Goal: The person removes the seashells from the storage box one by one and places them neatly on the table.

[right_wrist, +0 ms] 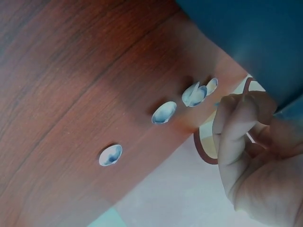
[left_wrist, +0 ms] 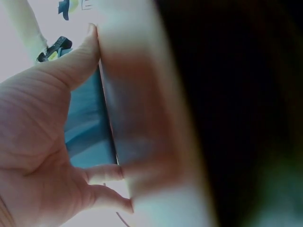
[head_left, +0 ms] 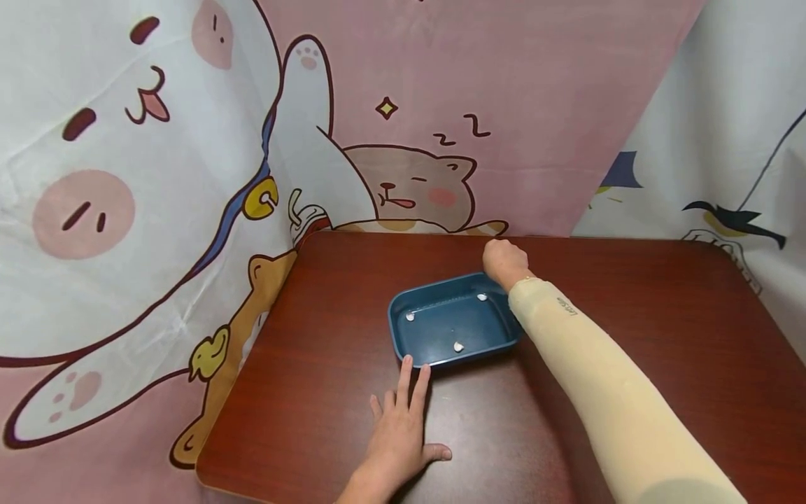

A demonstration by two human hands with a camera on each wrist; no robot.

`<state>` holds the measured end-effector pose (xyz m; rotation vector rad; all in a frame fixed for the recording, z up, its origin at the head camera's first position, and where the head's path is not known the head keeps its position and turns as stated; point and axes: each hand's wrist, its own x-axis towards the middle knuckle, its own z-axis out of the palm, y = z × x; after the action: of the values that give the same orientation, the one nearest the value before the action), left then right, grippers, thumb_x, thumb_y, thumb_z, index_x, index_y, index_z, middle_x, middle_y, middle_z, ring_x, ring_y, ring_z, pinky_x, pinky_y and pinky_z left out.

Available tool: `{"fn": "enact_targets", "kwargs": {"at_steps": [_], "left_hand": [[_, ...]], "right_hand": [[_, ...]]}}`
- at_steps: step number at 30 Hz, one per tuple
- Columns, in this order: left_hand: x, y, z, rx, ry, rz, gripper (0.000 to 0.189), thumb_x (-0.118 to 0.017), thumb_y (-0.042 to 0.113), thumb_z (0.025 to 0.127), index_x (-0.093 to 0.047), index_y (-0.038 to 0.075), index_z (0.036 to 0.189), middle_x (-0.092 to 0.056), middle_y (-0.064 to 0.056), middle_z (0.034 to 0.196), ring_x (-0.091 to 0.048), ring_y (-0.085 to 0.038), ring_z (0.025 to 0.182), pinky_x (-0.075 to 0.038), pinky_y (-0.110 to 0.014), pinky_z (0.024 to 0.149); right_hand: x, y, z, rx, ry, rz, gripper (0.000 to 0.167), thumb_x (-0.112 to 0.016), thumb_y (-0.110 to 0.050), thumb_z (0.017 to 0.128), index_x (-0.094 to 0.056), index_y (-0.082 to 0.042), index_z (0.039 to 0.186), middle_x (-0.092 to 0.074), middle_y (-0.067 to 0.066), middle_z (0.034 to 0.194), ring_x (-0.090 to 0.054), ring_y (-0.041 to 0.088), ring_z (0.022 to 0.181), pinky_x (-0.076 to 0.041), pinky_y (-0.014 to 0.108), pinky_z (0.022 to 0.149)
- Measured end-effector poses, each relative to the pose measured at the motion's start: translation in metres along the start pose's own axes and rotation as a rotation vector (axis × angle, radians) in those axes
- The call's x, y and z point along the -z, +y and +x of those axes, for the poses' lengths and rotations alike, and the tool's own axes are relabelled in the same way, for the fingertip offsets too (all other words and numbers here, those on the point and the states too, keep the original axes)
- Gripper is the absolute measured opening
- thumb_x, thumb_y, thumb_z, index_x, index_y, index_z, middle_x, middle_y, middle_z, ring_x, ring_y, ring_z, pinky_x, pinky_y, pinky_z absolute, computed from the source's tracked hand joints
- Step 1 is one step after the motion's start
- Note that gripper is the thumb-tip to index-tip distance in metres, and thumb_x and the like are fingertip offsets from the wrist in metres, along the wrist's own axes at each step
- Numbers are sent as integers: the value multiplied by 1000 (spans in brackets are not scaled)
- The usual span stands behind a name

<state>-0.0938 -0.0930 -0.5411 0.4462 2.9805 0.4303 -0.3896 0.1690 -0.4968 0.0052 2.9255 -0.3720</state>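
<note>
A blue rectangular tray (head_left: 403, 339) stands at mid-table with three small white shells in it, one of them a shell (head_left: 458, 346) near the front wall. My left hand (head_left: 397, 437) lies spread, two fingertips at the tray's near rim; the left wrist view also shows this hand from the palm side. Over the tray's far right corner is my right hand (head_left: 506, 262), fingers curled in a pinch. In the right wrist view, a pale blue sliver like a shell's edge (right_wrist: 217, 104) peeks out at its fingertips; the rest is hidden.
Several blue-white shells, including a single shell (right_wrist: 111, 155), lie on the brown table (head_left: 327, 322) beside the tray; the head view does not show them. Behind the table hangs a printed pink and white curtain (head_left: 535, 105).
</note>
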Motion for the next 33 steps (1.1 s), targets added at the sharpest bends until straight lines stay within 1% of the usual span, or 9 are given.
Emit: {"fn": "enact_targets", "kwargs": {"at_steps": [3,6,10,13,15,18,22,27,33], "left_hand": [[0,-1,0,-5,4,6,141,-91,70,67,-11,25,174,-2,-13,182,-56,-43,126,-41,-80,107],[1,-2,1,-8,6,7,140,-91,69,67,-12,24,174,-2,-14,182,-56,-43,126,-41,-81,107],[2,-3,2,-9,11,23,141,-91,70,66,-13,23,173,-4,-14,181,-56,-43,126,-41,-80,107],[1,-4,3,-13,22,39,141,-91,70,66,-13,23,173,-5,-14,181,-57,-42,125,-42,-79,107],[1,-4,3,-15,27,46,141,-91,71,65,-14,23,173,-5,-14,181,-57,-41,124,-42,-78,107],[-1,-4,3,-10,22,50,141,-91,71,65,-14,23,173,-5,-14,181,-57,-41,125,-43,-78,107],[0,-3,3,3,-2,42,140,-90,72,67,-13,24,173,-3,-13,181,-56,-42,128,-42,-79,107],[0,-3,2,12,-21,33,139,-89,72,67,-12,25,173,-1,-12,182,-55,-42,128,-41,-79,108],[1,-2,3,8,-18,28,140,-90,71,67,-12,25,173,0,-12,182,-55,-43,129,-41,-79,108]], "right_hand": [[-1,0,2,-4,-10,-1,21,-58,-3,104,-73,5,116,-76,26,110,-69,31,78,-65,53,75],[0,-3,2,-10,-10,-7,22,-57,-4,104,-73,4,117,-76,26,112,-70,32,81,-65,54,78],[3,-8,-1,3,8,-46,24,-53,-2,105,-73,4,118,-76,26,116,-74,36,89,-64,57,83],[5,-11,-4,17,22,-84,28,-49,0,107,-74,3,118,-76,27,118,-75,38,95,-63,57,84],[5,-13,-5,14,21,-94,29,-48,0,107,-74,2,118,-76,26,119,-75,38,96,-64,57,84],[5,-13,-5,1,-2,-89,31,-45,-1,108,-73,2,121,-75,27,123,-75,39,100,-63,58,86],[4,-9,-3,-28,-31,-52,32,-43,-3,108,-71,3,123,-73,28,127,-73,39,102,-63,58,87],[2,-6,-1,-44,-52,-46,31,-47,-5,107,-70,3,126,-72,27,127,-71,37,99,-63,56,87],[0,-3,-2,-60,-40,-55,31,-50,-7,105,-70,2,126,-73,26,125,-71,37,99,-62,56,88]]}}
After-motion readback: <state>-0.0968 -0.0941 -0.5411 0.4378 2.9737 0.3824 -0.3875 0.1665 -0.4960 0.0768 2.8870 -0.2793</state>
